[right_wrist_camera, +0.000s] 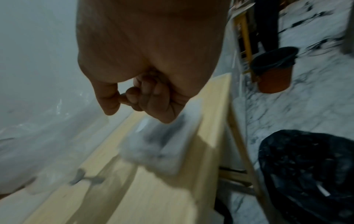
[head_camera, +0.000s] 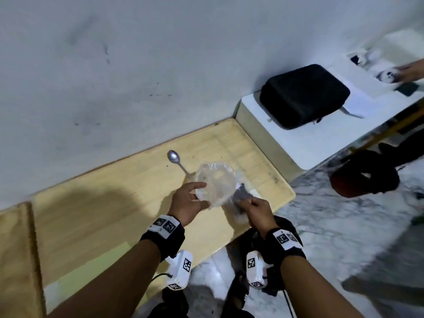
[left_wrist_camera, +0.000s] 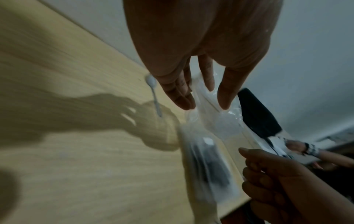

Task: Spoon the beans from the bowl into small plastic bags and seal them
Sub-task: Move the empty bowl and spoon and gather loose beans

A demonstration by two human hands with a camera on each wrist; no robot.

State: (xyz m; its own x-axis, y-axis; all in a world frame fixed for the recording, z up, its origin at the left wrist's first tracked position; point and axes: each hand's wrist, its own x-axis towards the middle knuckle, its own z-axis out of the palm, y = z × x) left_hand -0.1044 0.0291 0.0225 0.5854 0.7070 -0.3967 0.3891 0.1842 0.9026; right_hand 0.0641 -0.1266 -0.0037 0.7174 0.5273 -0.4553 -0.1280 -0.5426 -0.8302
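A metal spoon lies on the wooden table near the wall, also seen as the spoon in the left wrist view. Just in front of it is a clear, crinkled, round piece of plastic; I cannot tell whether it is a bowl or a bag. My left hand has its straight thumb and fingers on either side of the plastic's near edge. My right hand is curled, and its fingers pinch the top of a small plastic bag of dark beans, blurred, hanging over the table's front corner.
A black case lies on a white block right of the table. On the marble floor stand an orange bin and a black bin bag. Another person's hand is at the far right. The wall runs behind the table.
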